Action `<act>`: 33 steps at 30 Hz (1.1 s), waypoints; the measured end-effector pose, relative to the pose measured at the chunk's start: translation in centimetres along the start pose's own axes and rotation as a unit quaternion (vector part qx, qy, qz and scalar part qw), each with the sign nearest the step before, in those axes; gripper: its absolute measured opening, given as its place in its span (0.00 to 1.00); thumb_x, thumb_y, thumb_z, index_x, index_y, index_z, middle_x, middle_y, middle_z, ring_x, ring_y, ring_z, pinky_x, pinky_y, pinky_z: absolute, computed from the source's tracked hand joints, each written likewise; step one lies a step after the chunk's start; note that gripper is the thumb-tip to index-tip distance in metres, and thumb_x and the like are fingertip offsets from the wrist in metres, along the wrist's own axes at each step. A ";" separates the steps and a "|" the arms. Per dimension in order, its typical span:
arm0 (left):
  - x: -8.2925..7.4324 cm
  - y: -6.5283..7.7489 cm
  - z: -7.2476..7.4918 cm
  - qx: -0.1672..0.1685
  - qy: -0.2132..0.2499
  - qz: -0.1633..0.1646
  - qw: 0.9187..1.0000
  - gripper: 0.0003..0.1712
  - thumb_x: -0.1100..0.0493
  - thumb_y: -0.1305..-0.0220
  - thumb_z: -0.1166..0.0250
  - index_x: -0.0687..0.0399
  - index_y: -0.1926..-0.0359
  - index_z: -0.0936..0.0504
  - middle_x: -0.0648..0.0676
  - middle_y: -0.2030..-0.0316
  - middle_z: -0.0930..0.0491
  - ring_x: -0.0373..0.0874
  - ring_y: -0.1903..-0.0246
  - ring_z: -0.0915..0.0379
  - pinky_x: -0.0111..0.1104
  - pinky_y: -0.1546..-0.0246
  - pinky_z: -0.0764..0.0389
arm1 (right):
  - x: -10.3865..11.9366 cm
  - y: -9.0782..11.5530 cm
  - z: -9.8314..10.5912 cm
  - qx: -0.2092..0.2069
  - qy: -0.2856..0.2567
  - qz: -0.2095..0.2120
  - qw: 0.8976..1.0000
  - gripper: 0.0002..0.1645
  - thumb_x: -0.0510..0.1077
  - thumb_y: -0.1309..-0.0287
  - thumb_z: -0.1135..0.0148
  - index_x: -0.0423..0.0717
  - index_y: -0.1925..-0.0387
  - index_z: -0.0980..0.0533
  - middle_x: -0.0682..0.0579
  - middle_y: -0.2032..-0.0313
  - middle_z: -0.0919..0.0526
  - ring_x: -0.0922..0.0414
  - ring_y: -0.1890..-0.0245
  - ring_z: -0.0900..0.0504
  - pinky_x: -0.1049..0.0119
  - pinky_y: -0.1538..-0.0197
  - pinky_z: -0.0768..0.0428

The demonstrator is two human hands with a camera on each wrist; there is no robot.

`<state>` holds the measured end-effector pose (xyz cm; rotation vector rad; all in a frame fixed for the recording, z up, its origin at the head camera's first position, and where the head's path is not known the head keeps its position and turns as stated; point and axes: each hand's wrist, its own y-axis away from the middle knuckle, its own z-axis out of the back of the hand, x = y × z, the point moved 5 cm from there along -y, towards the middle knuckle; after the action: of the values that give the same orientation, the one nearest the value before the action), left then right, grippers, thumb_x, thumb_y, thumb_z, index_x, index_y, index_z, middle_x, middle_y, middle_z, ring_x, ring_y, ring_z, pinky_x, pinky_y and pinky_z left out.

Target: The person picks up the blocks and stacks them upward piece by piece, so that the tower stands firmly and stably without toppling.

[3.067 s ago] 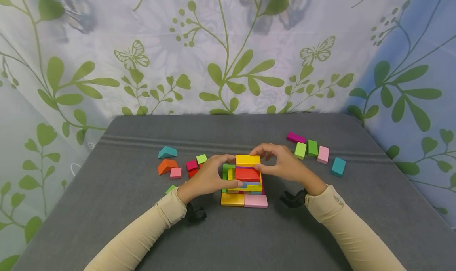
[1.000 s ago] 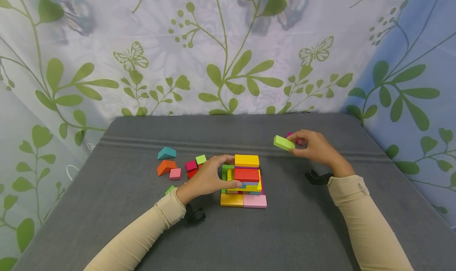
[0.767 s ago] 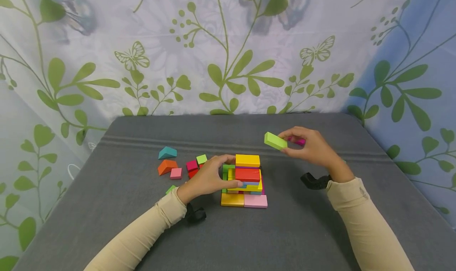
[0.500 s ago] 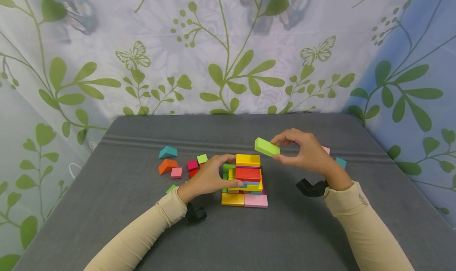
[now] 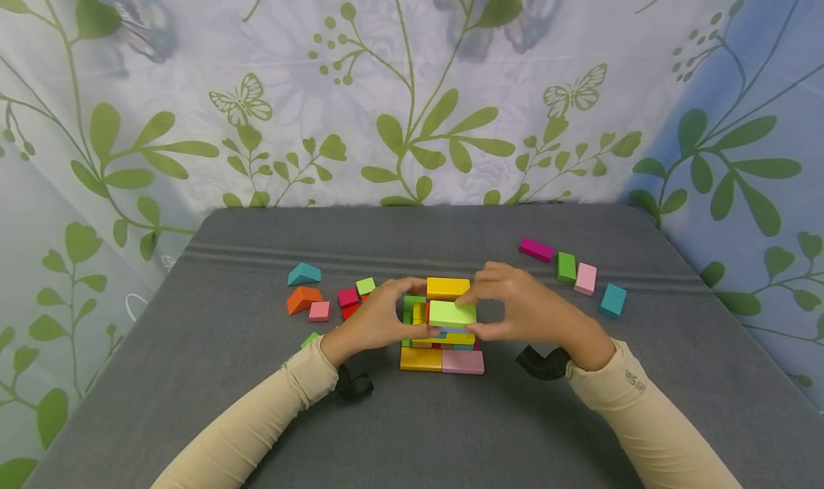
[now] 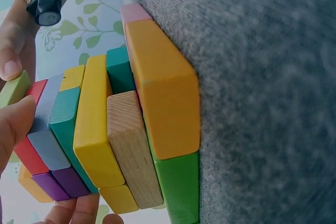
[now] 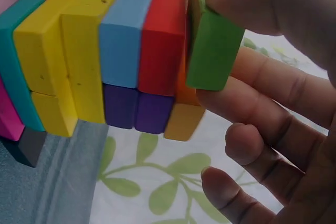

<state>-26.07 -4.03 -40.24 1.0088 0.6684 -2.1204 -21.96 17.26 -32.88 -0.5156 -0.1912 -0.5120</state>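
A stack of coloured toy blocks (image 5: 421, 360) stands on the grey-covered table, wider at its base. My left hand (image 5: 380, 317) holds its upper layers from the left side, thumb at the front and fingers reaching round the back. My right hand (image 5: 524, 307) pinches a light green block (image 5: 453, 314) by its right end, between thumb and fingers. The block lies level over the stack's front, in front of the top yellow block (image 5: 448, 287), hiding most of the red block. In the right wrist view, the green block (image 7: 215, 51) stands right beside the red block (image 7: 164, 51).
Left of the stack lie a teal triangular block (image 5: 304, 274), an orange arch block (image 5: 302, 300), a pink block (image 5: 319, 311) and several others. At the right back are magenta (image 5: 536, 249), green (image 5: 566, 267), pink (image 5: 585, 279) and teal (image 5: 612, 301) blocks. A patterned curtain (image 5: 412, 81) hangs behind.
My right hand has left the top yellow block, picked up the light green block at the right back, and carried it left and down to the stack. My left hand has stayed put.
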 end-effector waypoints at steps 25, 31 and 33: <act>0.0 0.1 0.1 0.003 0.000 0.018 1.000 0.44 0.52 0.37 0.20 0.66 0.26 0.26 0.61 0.33 0.21 0.58 0.33 0.27 0.58 0.28 0.29 | 0.2 -0.2 -0.1 -0.006 0.054 -0.034 0.998 0.20 0.38 0.51 0.13 0.41 0.55 0.11 0.53 0.62 0.19 0.58 0.61 0.19 0.61 0.57 0.14; 0.1 0.1 0.2 -0.004 -0.008 0.027 1.000 0.48 0.49 0.39 0.19 0.63 0.24 0.28 0.59 0.33 0.20 0.58 0.33 0.28 0.59 0.30 0.28 | -1.5 0.3 0.3 0.028 -0.006 -0.144 0.989 0.39 0.48 0.45 0.15 0.39 0.35 0.20 0.57 0.61 0.23 0.60 0.62 0.25 0.62 0.62 0.23; 0.0 0.1 0.3 -0.010 -0.005 0.023 1.000 0.50 0.48 0.40 0.18 0.62 0.22 0.29 0.58 0.32 0.20 0.58 0.33 0.28 0.60 0.30 0.29 | -2.2 0.5 0.1 0.045 -0.020 -0.175 0.983 0.43 0.51 0.44 0.16 0.39 0.32 0.23 0.57 0.60 0.23 0.60 0.63 0.27 0.62 0.63 0.26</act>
<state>-26.12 -4.32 -40.14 0.9925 0.6535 -2.0738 -23.59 18.61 -33.61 -0.4054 -0.3451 -0.8315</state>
